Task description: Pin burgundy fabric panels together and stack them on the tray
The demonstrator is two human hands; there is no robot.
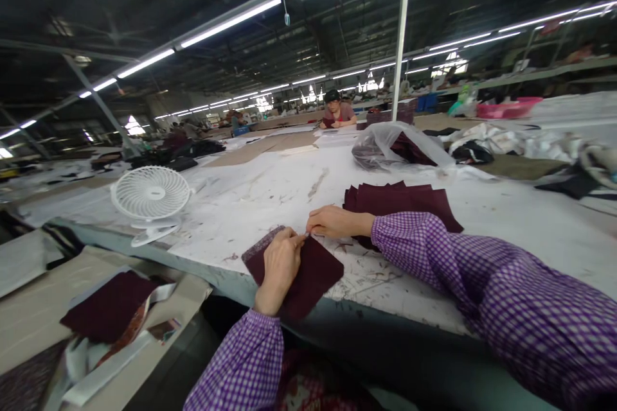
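Note:
A dark maroon fabric piece (313, 273) lies at the front edge of the white-topped table (270, 186), with a speckled strip at its left corner. My left hand (282, 260) presses on it, fingers closed at its upper edge. My right hand (330, 221) comes in from the right, its fingertips pinched at the same edge, close to the left fingertips. Beyond my right wrist, a stack of maroon pieces (400, 202) sits on the table, partly hidden by my sleeve.
A white fan (152, 196) stands at the left. Behind the stack is a clear plastic bag (400, 148) holding dark fabric. Fabric scraps (113, 308) lie in a carton at the lower left. Another person (340, 112) leans at the table's far end.

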